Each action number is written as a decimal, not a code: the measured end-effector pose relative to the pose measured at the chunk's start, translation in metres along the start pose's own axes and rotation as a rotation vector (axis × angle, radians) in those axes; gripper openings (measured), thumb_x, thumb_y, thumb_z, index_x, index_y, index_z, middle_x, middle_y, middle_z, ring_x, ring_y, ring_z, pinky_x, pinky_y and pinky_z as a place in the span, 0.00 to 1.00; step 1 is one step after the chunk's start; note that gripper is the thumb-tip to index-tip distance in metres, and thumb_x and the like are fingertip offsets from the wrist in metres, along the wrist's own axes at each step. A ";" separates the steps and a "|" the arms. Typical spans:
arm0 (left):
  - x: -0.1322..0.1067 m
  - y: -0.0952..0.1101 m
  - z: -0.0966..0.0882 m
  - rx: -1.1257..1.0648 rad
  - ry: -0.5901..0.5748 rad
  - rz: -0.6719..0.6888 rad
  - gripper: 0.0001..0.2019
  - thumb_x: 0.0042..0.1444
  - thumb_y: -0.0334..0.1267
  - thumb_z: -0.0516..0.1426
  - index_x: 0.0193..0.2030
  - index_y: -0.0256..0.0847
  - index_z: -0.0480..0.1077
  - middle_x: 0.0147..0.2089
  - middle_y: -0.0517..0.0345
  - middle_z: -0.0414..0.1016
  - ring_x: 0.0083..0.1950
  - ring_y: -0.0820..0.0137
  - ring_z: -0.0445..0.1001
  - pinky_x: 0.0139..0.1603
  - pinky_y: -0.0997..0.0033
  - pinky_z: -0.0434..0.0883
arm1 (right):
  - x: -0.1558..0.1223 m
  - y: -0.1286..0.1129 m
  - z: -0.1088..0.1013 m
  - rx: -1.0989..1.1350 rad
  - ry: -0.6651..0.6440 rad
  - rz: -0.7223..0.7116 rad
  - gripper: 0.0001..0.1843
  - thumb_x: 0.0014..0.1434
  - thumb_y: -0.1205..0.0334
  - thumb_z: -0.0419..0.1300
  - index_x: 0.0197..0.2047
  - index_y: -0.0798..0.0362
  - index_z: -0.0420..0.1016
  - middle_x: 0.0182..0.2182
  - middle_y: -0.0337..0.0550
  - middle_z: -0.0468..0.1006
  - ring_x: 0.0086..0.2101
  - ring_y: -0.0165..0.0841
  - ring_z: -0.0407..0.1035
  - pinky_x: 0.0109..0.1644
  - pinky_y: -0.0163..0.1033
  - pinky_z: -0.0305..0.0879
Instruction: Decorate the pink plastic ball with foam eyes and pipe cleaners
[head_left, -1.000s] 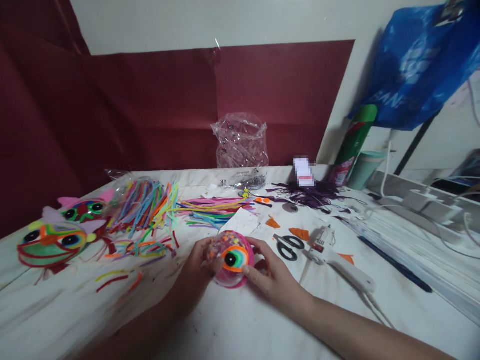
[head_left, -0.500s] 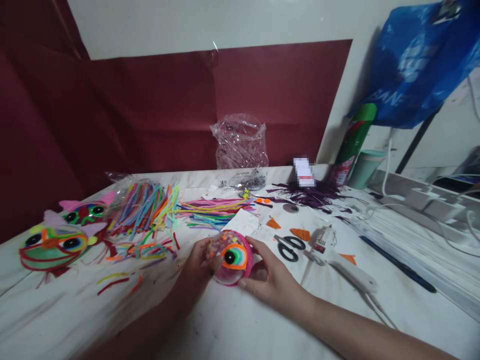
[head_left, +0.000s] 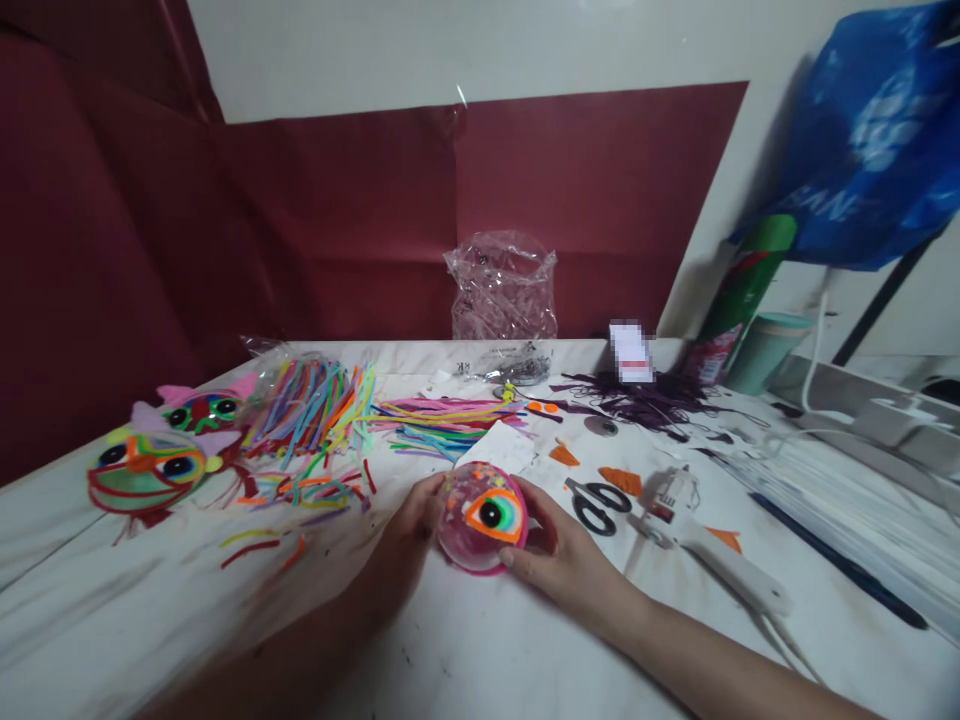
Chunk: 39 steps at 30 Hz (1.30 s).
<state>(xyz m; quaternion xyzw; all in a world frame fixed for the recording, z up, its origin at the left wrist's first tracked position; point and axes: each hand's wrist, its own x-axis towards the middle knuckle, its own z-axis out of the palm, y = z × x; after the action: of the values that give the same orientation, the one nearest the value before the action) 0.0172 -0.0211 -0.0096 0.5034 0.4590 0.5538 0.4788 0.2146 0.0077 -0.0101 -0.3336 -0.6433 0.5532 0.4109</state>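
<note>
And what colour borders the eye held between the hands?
The outer border is orange, best seen in the head view.

A clear, rounded plastic shell [head_left: 475, 548] sits just below the centre of the frame, gripped at its left and right sides by the hands [head_left: 555, 555]. Hot pink trim edges its right side and bottom; orange and yellow flecks show across its upper part. A pointed eye [head_left: 504, 514], black-centred, banded green and blue and outlined in orange, faces the camera right of its middle.
</note>
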 end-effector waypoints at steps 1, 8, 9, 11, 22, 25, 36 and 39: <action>0.000 0.000 -0.001 -0.036 -0.010 -0.022 0.32 0.50 0.63 0.55 0.54 0.41 0.68 0.57 0.45 0.72 0.57 0.51 0.70 0.49 0.58 0.73 | 0.001 0.000 -0.001 0.010 -0.001 0.003 0.41 0.43 0.53 0.69 0.58 0.52 0.59 0.55 0.54 0.71 0.53 0.46 0.67 0.56 0.51 0.65; 0.002 0.000 0.000 0.058 0.093 -0.009 0.27 0.54 0.60 0.53 0.50 0.38 0.68 0.50 0.43 0.75 0.53 0.54 0.73 0.45 0.59 0.74 | 0.003 0.000 -0.005 0.160 -0.019 0.047 0.39 0.45 0.46 0.69 0.58 0.49 0.64 0.59 0.51 0.68 0.59 0.44 0.61 0.61 0.49 0.59; 0.001 0.000 0.000 0.079 0.108 0.003 0.26 0.54 0.58 0.55 0.49 0.38 0.68 0.50 0.44 0.75 0.52 0.55 0.73 0.46 0.59 0.73 | 0.003 0.002 -0.005 0.180 -0.016 0.053 0.40 0.45 0.46 0.70 0.58 0.49 0.64 0.60 0.51 0.67 0.60 0.43 0.60 0.62 0.49 0.58; 0.000 0.000 0.001 0.128 0.121 0.050 0.25 0.51 0.54 0.59 0.49 0.38 0.68 0.51 0.43 0.74 0.53 0.55 0.72 0.48 0.60 0.72 | 0.004 0.006 -0.006 0.218 -0.003 0.059 0.42 0.45 0.48 0.71 0.60 0.48 0.62 0.61 0.50 0.65 0.60 0.43 0.60 0.63 0.50 0.57; -0.004 0.003 0.004 0.353 -0.050 0.113 0.28 0.45 0.36 0.64 0.55 0.41 0.64 0.56 0.45 0.71 0.52 0.58 0.72 0.51 0.60 0.70 | 0.003 0.002 -0.020 -0.394 0.002 -0.249 0.49 0.44 0.55 0.71 0.65 0.47 0.51 0.64 0.56 0.55 0.65 0.46 0.48 0.66 0.56 0.48; -0.005 0.002 0.004 0.367 -0.021 0.205 0.20 0.52 0.43 0.59 0.52 0.40 0.67 0.52 0.47 0.74 0.49 0.60 0.73 0.50 0.62 0.69 | 0.001 0.001 -0.022 -0.559 0.006 -0.439 0.45 0.45 0.60 0.70 0.63 0.49 0.54 0.62 0.55 0.58 0.64 0.48 0.50 0.67 0.55 0.48; 0.016 0.065 -0.053 -0.002 0.654 0.520 0.16 0.57 0.40 0.53 0.19 0.42 0.58 0.17 0.68 0.56 0.22 0.75 0.59 0.32 0.73 0.64 | 0.003 0.010 -0.028 -0.622 0.019 -0.408 0.38 0.50 0.60 0.66 0.62 0.46 0.54 0.61 0.52 0.61 0.61 0.50 0.55 0.63 0.56 0.56; 0.013 0.089 -0.067 0.041 0.717 0.521 0.12 0.54 0.43 0.55 0.23 0.41 0.64 0.20 0.65 0.64 0.24 0.75 0.64 0.31 0.74 0.65 | 0.002 0.015 -0.027 -0.642 0.046 -0.453 0.38 0.51 0.58 0.65 0.62 0.45 0.53 0.60 0.52 0.62 0.60 0.51 0.57 0.62 0.57 0.57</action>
<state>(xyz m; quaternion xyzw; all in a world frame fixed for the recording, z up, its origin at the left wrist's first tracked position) -0.0566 -0.0206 0.0754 0.3877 0.4648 0.7864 0.1235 0.2380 0.0235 -0.0232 -0.3070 -0.8315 0.2117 0.4118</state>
